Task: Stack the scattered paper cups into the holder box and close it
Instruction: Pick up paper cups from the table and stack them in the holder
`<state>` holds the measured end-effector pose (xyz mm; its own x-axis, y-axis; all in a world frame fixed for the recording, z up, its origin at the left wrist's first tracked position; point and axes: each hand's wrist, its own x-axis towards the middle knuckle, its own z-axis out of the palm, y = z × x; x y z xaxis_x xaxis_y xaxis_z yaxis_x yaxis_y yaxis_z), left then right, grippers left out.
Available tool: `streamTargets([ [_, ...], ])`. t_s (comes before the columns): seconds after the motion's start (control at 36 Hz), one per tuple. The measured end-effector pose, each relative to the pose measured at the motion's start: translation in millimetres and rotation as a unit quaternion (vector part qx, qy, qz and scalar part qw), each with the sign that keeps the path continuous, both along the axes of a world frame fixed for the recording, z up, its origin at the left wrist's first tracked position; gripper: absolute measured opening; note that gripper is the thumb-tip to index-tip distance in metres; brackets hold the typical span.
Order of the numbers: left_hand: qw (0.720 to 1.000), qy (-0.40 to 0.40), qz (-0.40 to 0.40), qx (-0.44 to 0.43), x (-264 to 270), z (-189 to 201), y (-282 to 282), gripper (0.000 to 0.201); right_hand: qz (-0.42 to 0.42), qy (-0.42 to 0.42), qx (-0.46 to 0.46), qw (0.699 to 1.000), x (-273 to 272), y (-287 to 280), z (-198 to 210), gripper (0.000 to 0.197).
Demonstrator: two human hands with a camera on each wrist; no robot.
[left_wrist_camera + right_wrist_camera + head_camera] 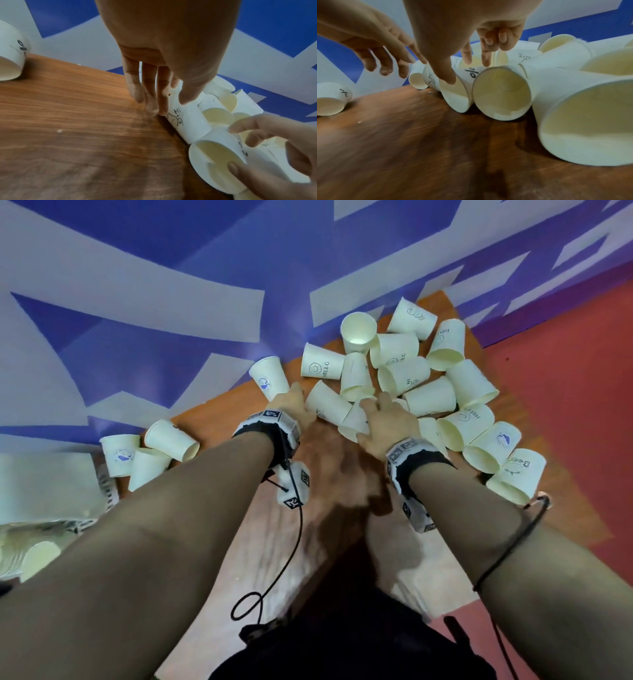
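- The left hand [295, 405] reaches out near the centre of the head view, fingers straight and slightly spread, their tips pointing down beside a fallen "Hi" cup [185, 119]; it grips nothing.
- The right hand [387, 424] is partly open over the pile's near edge: its thumb lies on the rim of one tipped cup [453, 93], the index and middle fingers reach down behind, the other two are curled in. Whether it truly pinches that cup cannot be told.
- The paper cups [411, 378] are smooth, tapered white cones with cream insides and small printed marks, mostly lying on their sides, heaped in the upper right of the head view.
- A smaller cluster [147, 453] lies at mid-left.
- The table [239, 542] is glossy, brown and wood-grained.
- Pale boxy material sits at the lower-left edge, too blurred to identify.
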<state>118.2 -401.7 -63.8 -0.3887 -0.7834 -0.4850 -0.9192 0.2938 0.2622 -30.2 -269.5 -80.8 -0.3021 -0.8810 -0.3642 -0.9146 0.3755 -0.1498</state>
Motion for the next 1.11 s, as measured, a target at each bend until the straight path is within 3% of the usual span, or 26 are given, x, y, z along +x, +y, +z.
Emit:
streamTargets([
  [0.08,0.999,0.007,-0.022,-0.023,-6.4,-3.2,-1.5,0.039,0.005,0.019,-0.013,1.000,1.8,-4.4,1.4,0.062],
  [0.19,0.999,0.029,0.008,-0.013,-5.0,-2.9,-1.9,0.027,0.004,0.033,-0.028,0.999,-0.6,-9.8,5.3,0.062],
  [0.33,0.998,0.022,0.050,0.020,34.0,-12.3,-0.3,0.016,0.033,0.016,-0.017,0.999,21.6,-13.3,5.4,0.062],
  [0.5,0.999,0.026,0.011,0.021,34.4,-2.9,-0.2,0.015,-0.041,-0.036,-0.072,0.996,14.3,-11.8,2.6,0.028],
  [0.58,1.000,0.008,-0.009,0.020,39.2,14.7,-1.1,0.018,-0.059,-0.037,-0.059,0.996,18.3,-14.2,7.6,0.029],
  [0.83,0.996,0.014,0.020,-0.086,122.3,78.3,27.4,0.020,-0.051,-0.028,-0.033,0.998,74.0,-8.0,53.9,0.025],
  [1.11,0.987,0.009,0.077,-0.139,265.7,110.0,72.7,0.026,-0.030,-0.094,-0.052,0.994,184.3,10.4,99.1,0.023],
])
